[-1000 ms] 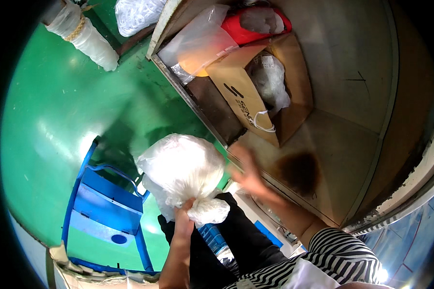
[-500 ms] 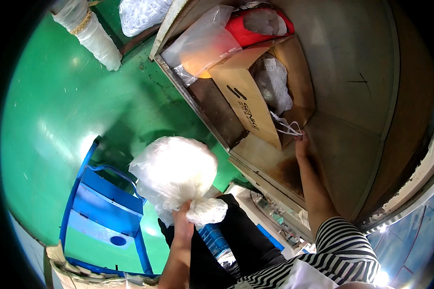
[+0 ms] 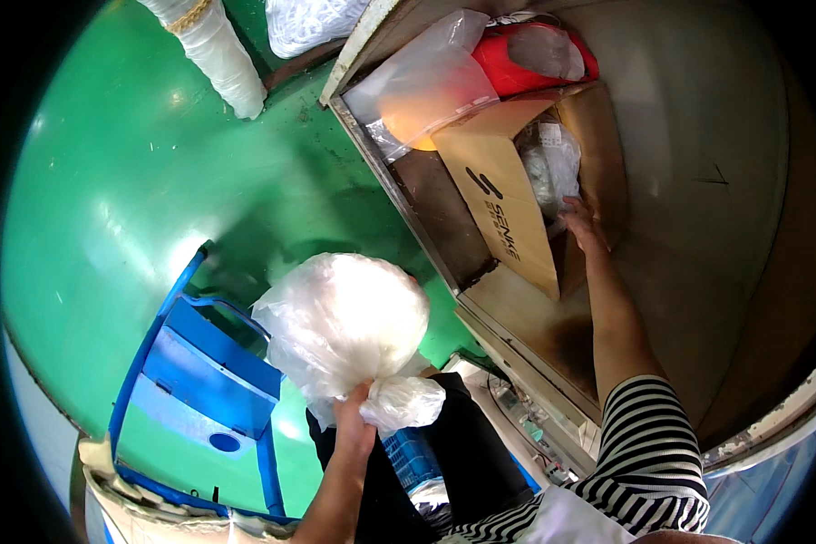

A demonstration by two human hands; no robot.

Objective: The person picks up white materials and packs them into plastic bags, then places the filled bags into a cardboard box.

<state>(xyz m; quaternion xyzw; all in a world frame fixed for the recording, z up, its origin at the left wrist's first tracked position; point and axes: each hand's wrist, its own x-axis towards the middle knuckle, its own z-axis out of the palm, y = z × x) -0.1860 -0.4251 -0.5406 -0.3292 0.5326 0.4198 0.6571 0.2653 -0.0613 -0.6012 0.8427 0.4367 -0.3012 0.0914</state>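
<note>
My left hand (image 3: 354,417) is closed around the gathered neck of a puffed-up, translucent white plastic bag (image 3: 340,317). The bag hangs in front of my dark trousers, its loose end bunched beside my fingers. To the right, my right hand (image 3: 578,222) reaches into the mouth of a brown cardboard box (image 3: 490,195). Its fingers look apart, close to a clear plastic bag (image 3: 553,168) with a white label inside the box. Whether the fingertips touch that bag I cannot make out.
The box sits tilted in a metal-walled bin (image 3: 689,154). Beside it lie a red bag (image 3: 517,72) and a clear bag (image 3: 426,86) over something orange. A blue metal frame (image 3: 208,367) stands on the green floor (image 3: 154,181); a wrapped post (image 3: 222,63) rises at upper left.
My right hand has moved from the box's near corner up into its opening. The white cord loops at its fingers are no longer visible. My left hand keeps holding the white bag.
</note>
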